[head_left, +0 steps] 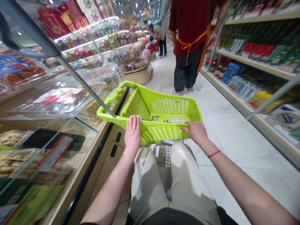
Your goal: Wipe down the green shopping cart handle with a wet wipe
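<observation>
A lime-green plastic shopping cart (168, 129) stands sideways in front of my knees, its handle (114, 97) towards the left. My left hand (133, 134) lies over the near rim with its fingers together, pressing a crumpled white wipe (138, 117) against the plastic. Only the wipe's edge shows beyond the fingers. Further right along that rim, my right hand (196, 132) grips the cart near its front corner, fingers bent over the edge. A red string circles the right wrist. Through the lattice, the basket shows only its perforated floor.
On the left, a display counter (93, 175) with packaged food and a black rail borders the cart. A slanted metal pole (79, 81) crosses above it. A person in a red shirt and orange apron (189, 43) stands ahead. Stocked shelves (257, 62) line the right side.
</observation>
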A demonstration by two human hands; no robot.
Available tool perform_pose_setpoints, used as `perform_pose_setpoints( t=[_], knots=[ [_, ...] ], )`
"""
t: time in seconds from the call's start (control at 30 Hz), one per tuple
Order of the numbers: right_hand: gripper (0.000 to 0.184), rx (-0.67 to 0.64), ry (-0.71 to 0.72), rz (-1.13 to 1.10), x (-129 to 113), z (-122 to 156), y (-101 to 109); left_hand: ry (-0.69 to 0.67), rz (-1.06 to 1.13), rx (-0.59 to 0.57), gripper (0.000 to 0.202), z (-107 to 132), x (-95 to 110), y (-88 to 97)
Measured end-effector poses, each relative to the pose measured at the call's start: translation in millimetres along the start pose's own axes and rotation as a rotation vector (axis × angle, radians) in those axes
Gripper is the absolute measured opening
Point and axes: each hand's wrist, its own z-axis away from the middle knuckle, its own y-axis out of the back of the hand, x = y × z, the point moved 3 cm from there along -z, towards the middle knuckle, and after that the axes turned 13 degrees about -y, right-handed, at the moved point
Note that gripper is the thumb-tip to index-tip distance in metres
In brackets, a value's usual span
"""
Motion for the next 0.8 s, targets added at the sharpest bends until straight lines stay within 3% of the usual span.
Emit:
perform_pose_setpoints(
  t=[0.07,0.17,0.3,0.4,0.5,0.67,0.8],
  knots=[
    [0.036,0.006,-0.005,-0.005,0,0,-1,0.046,0.017,0.013,0.062,-3,5,-3.5],
    [0.037,0.016,0.005,-0.017,1,1,-3,0.056,0.065,0.01,0.066,-12,33,-15.3],
    [0.037,0.027,0.013,-0.022,2,1,-4,-0.107,0.125,-0.026,0.065,-19,73,-28.3],
    [0.036,0.041,0.011,-0.024,2,2,-3,-0.195,0.121,-0.021,0.064,-16,77,-27.8],
    [0.038,0.045,0.018,-0.01,2,3,-1,-0.211,0.09,-0.031,0.064,-10,54,-20.1],
    [0.038,0.045,0.032,0.003,2,4,0,-0.118,0.006,-0.039,0.062,1,-18,5.8],
    [0.032,0.056,0.032,-0.018,2,4,-2,-0.002,-0.051,0.035,0.059,8,-65,26.1]
  ],
)
